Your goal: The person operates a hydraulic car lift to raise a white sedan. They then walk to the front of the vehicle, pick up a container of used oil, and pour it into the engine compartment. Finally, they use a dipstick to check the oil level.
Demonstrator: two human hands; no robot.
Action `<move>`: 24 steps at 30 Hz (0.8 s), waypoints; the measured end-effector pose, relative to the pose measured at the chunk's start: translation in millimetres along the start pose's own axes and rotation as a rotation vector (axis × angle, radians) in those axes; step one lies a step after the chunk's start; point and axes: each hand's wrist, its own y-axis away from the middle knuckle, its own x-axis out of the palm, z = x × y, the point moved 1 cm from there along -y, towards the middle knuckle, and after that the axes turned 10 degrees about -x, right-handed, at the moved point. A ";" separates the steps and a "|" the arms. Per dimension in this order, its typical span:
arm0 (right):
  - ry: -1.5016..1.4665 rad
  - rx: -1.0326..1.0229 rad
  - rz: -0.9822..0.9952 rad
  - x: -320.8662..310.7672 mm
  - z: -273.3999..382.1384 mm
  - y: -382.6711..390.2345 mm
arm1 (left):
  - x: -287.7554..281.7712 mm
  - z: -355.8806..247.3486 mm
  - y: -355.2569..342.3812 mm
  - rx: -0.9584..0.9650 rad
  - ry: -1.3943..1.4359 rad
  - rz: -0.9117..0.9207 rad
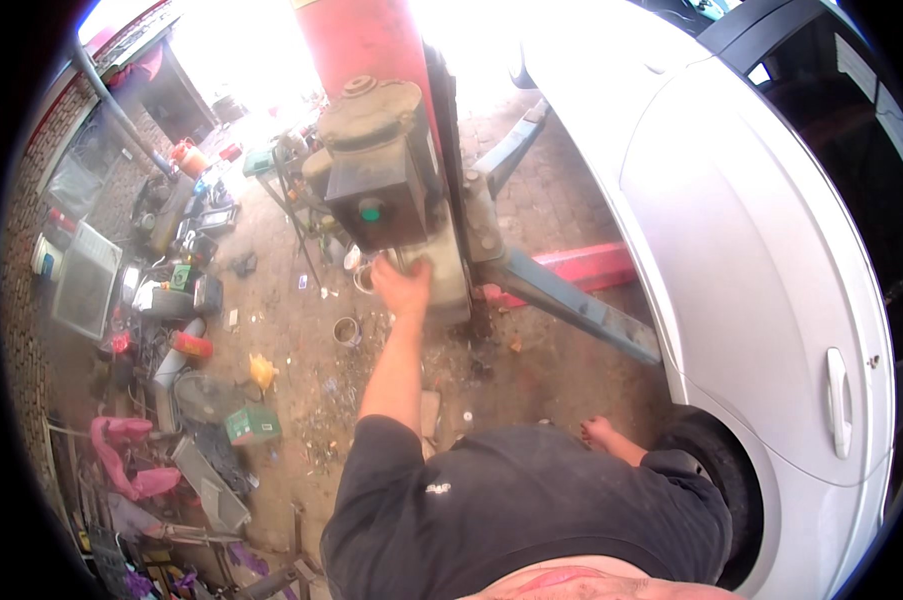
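My left hand (402, 286) reaches up to the underside of a dark control box (376, 205) with a green button (370, 211). Its fingers are closed around something small below the box that I cannot make out. Above the box sits a dusty, rounded motor housing (371, 118), fixed to the red post (366, 40) of a car lift. A pale tank (441, 275) is right behind my left hand. My right hand (598, 432) hangs low at my side near the car's wheel, with its fingers curled in and nothing visible in them.
A white car (761, 240) stands close on the right, with a blue-grey lift arm (571, 300) reaching toward its underside. A red beam (571, 270) lies on the brick floor. At the left are a green box (253, 425), a can (347, 331), and piled parts along the wall.
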 end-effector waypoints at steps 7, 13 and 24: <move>0.005 0.001 -0.001 10.5 15.2 15.6 | -6.5 2.9 -10.6 0.006 -0.028 -0.021; 0.005 -0.003 0.001 -1.1 -3.2 -1.5 | -6.9 -11.2 -15.4 0.015 -0.011 -0.011; -0.041 0.003 0.022 -11.7 18.0 21.8 | -21.4 -26.6 -22.5 -0.011 -0.016 0.012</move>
